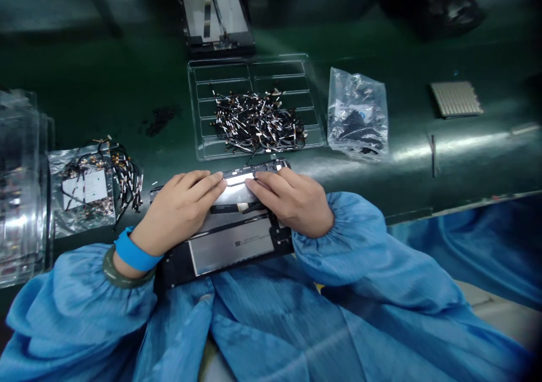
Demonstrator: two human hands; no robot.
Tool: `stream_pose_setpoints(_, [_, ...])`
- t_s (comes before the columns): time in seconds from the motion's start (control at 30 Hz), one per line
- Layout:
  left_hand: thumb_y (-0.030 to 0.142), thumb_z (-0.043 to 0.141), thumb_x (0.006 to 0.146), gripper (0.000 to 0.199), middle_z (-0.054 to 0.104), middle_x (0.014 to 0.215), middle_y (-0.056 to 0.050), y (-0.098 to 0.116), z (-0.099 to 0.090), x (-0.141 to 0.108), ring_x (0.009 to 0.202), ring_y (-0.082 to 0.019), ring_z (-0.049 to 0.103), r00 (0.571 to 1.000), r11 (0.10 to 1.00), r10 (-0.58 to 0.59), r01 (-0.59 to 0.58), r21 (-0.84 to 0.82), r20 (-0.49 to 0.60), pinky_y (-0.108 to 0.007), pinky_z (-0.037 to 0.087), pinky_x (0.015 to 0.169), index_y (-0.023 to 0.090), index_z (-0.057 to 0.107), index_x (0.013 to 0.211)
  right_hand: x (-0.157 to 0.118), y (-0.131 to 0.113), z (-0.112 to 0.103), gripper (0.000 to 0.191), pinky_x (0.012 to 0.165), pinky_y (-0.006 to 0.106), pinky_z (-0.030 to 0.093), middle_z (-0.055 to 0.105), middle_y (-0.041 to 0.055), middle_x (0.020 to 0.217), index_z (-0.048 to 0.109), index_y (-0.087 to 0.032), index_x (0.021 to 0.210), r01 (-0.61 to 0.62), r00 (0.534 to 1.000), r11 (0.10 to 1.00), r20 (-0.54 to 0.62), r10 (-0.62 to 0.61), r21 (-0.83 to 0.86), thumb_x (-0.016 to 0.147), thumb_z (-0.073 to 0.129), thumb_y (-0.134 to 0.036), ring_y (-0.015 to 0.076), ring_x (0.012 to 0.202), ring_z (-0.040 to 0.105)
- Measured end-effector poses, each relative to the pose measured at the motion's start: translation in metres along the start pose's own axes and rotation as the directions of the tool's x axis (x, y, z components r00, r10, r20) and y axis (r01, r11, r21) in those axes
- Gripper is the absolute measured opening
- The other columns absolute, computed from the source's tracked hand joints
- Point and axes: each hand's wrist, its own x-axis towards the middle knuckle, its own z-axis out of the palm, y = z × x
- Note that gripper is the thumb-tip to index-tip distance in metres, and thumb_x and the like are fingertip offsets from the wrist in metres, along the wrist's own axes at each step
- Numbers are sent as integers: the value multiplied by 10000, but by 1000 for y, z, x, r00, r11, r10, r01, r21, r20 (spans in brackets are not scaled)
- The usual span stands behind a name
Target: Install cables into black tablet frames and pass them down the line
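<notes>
An opened tablet (232,245) with bare metal plates and a black frame lies tilted in front of my body, its lower edge by my lap. Along its far edge runs a thin black cable (240,183). My left hand (182,204) rests over the tablet's left part, fingers together, fingertips at the cable's left end; its thumb is hidden. From the right side, my right hand (294,198) has its fingers closed on the cable near the tablet's top edge. A blue wristband (136,250) circles my left wrist.
Beyond the tablet is a clear plastic tray (254,68) with a heap of short black cables (258,122). Bagged cables (87,192) and stacked clear trays (21,201) stand left. Rightward are a plastic bag (358,113) and a ribbed beige block (456,99). Another opened tablet (215,17) lies behind.
</notes>
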Motion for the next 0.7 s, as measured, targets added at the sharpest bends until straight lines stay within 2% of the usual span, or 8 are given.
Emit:
stream_pose_setpoints(0.1, [77,418,890,373,630,1203,-149,-4,-1,-1,1099,-298,574,999,999,-16,18,-47,46,-459,525,814,146,560,1228,-5,6,-6,245,608,311,371,681,50,1158,648,-195,1064,20,999,999,-25,-21,-32,936,444,-155,163,817,550])
stream_pose_setpoints(0.17, [77,412,901,351,613,1209,-144,-8,-2,-2,1111,-276,559,999,992,-17,21,-125,35,-447,513,864,147,561,1211,-13,11,-11,228,649,321,410,650,61,1226,654,-200,1017,-48,995,999,-91,46,-16,916,458,-140,175,847,568])
stream_pose_setpoints(0.23, [116,414,925,293,593,1198,-135,-12,-2,-1,1112,-236,552,998,970,-66,64,-234,-2,-402,498,916,138,562,1178,-24,13,-15,210,703,328,452,660,79,1197,649,-204,1020,-231,963,970,-127,239,74,902,482,-158,183,850,593])
stream_pose_setpoints(0.3, [223,442,945,268,577,1169,-132,-16,-1,4,1093,-217,556,985,940,-175,167,-299,1,-368,496,919,123,541,1173,-34,12,-16,215,710,326,480,693,95,1077,629,-194,1075,-467,874,863,-46,483,196,903,508,-240,193,834,623])
stream_pose_setpoints(0.4, [369,438,947,312,606,996,-112,-17,2,14,964,-238,586,956,928,-277,291,-233,92,-386,512,835,114,581,1057,-47,9,-14,286,614,311,480,693,66,825,624,-182,1022,-701,710,629,246,660,335,887,522,-413,197,720,635])
stream_pose_setpoints(0.53, [423,416,939,328,609,830,-71,-19,-12,19,799,-222,592,918,897,-379,396,-195,119,-336,489,658,168,612,873,-58,10,-15,361,513,258,424,580,-7,652,571,-211,851,-808,555,226,572,604,544,855,500,-564,132,558,540])
stream_pose_setpoints(0.63, [458,479,898,309,580,698,-18,-27,-37,12,651,-153,564,790,709,-609,586,-392,79,-269,441,559,182,584,806,-67,13,-17,419,408,226,315,449,-62,577,506,-216,896,-752,495,-199,738,458,628,829,508,-629,81,422,394])
stream_pose_setpoints(0.7, [464,422,921,342,524,589,15,-35,-48,6,538,-105,524,702,534,-697,644,-549,146,-240,415,513,172,554,802,-72,13,-19,452,384,212,259,400,-82,560,498,-218,988,-681,500,-370,770,397,632,791,579,-617,67,398,340])
